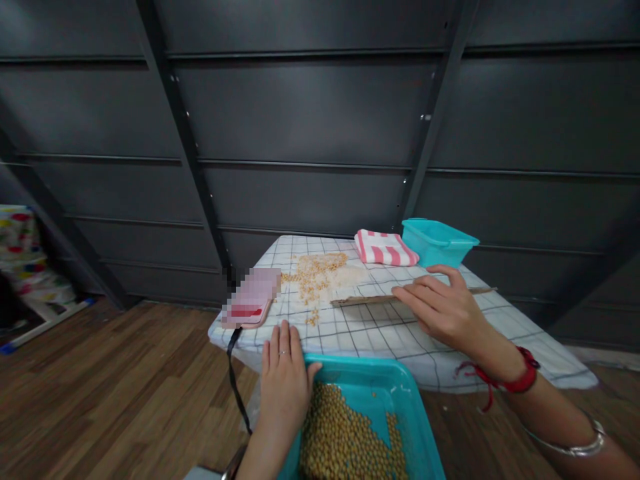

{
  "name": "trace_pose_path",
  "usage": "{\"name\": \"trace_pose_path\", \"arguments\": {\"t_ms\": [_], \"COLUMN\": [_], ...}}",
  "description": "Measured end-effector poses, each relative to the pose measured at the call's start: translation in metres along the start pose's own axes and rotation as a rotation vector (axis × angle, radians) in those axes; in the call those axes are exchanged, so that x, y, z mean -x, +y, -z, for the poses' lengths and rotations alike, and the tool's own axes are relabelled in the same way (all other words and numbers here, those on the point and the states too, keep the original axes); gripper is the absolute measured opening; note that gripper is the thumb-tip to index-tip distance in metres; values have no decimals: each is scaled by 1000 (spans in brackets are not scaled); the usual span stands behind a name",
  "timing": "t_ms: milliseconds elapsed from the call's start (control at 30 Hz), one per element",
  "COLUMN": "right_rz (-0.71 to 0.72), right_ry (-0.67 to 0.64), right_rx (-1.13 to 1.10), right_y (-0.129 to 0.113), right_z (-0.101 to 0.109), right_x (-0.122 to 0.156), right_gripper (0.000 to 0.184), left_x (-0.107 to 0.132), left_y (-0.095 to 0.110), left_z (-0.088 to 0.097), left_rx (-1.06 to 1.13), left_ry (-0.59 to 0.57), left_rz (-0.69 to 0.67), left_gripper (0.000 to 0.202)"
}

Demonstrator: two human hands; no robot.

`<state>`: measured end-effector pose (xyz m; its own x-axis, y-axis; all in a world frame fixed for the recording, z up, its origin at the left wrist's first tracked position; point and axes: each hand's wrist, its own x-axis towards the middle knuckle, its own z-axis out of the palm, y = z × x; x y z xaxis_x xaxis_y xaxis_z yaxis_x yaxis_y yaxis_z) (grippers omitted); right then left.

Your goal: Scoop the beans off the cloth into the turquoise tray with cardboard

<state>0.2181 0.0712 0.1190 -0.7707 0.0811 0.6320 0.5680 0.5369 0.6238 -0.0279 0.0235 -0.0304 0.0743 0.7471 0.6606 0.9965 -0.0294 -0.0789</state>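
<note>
My right hand grips a thin brown piece of cardboard by its upper edge, held over the checked tablecloth. Loose yellow soybeans lie scattered on the cloth to the left of the cardboard. My left hand is stretched out with its fingers on the cloth's front edge. Its thumb is at the rim of a turquoise tray just below the table edge. A layer of soybeans covers much of the tray's bottom, with some bare floor at the back.
The checked tablecloth covers the table. A phone in a pink case with a black strap lies at its left edge. A pink-striped towel and a small turquoise basin stand at the back, before a dark panelled wall.
</note>
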Motion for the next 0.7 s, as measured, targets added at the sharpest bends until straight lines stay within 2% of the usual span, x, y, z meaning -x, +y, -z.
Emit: {"name": "trace_pose_path", "arguments": {"t_ms": [267, 567, 700], "right_rz": [-19, 25, 30], "right_ry": [25, 114, 115], "right_rx": [-50, -68, -127], "right_y": [-6, -25, -30], "right_z": [15, -6, -4], "right_x": [0, -31, -36], "right_gripper": [24, 19, 18], "left_x": [0, 0, 0], "left_y": [1, 0, -1], "left_z": [0, 1, 1], "left_rx": [-7, -50, -46], "left_ry": [6, -1, -14], "left_rz": [7, -8, -2], "left_gripper": [61, 61, 60]}}
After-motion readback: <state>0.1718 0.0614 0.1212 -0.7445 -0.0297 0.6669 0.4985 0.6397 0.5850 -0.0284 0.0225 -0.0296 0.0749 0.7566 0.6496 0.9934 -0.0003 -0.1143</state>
